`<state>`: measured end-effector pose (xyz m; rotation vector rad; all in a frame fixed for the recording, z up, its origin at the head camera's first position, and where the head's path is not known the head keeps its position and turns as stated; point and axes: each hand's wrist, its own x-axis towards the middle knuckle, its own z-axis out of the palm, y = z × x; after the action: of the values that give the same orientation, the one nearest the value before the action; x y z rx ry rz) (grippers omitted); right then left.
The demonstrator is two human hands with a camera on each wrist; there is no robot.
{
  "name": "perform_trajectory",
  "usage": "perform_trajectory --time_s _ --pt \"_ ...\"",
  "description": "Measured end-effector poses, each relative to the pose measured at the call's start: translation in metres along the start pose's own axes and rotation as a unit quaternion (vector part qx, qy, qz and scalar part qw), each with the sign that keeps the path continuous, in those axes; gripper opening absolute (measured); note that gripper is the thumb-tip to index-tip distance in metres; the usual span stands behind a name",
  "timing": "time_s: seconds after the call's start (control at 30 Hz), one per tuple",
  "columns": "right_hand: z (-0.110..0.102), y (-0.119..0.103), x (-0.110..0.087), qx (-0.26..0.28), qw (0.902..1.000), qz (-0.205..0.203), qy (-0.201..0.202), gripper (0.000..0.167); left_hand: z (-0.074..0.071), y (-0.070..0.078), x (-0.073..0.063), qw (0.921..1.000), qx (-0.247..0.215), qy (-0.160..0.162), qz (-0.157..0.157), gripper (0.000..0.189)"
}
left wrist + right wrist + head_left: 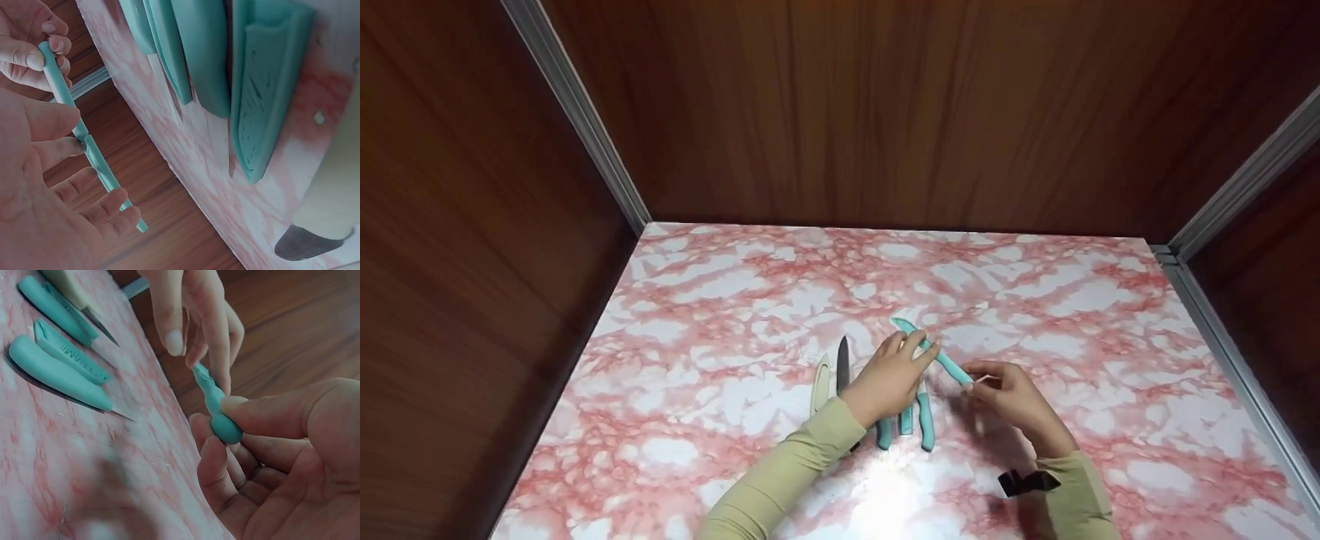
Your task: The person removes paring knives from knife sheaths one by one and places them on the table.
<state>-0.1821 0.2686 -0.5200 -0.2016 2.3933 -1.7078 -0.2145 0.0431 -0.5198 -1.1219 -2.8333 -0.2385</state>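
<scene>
A knife with a turquoise handle is held above the table, a matching turquoise sheath over its blade. My right hand pinches the butt of the handle between thumb and fingers. Farther along, the left hand has its thumb and fingers about the sheathed part, where handle and sheath meet in the left wrist view. Below the left hand lie a turquoise-handled knife, a turquoise sheath and another turquoise handle. Left of these are a dark-bladed knife and a cream sheath.
The table has a red and white marbled top. Brown wood-grain panels stand behind it and at both sides, with metal profiles at the corners. A black strap is at the right wrist.
</scene>
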Motion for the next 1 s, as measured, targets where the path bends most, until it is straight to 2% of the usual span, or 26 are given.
perform_trajectory --time_s 0.27,0.43,0.87,1.0 --pt "-0.003 0.003 -0.006 0.003 0.9991 -0.009 -0.04 0.03 0.002 0.003 -0.011 0.999 0.026 0.032 0.014 0.052" --pt "-0.005 0.002 -0.008 -0.009 0.998 -0.021 -0.06 0.029 0.003 0.003 -0.017 0.9984 0.026 0.049 0.015 0.047" --pt "-0.007 0.001 -0.01 -0.01 0.9948 -0.041 -0.092 0.028 0.008 -0.001 -0.03 0.9911 -0.027 0.125 0.036 0.037" --pt "-0.006 0.001 -0.012 -0.018 0.9942 -0.049 -0.094 0.027 0.008 -0.001 -0.033 0.9888 -0.05 0.135 0.038 0.033"
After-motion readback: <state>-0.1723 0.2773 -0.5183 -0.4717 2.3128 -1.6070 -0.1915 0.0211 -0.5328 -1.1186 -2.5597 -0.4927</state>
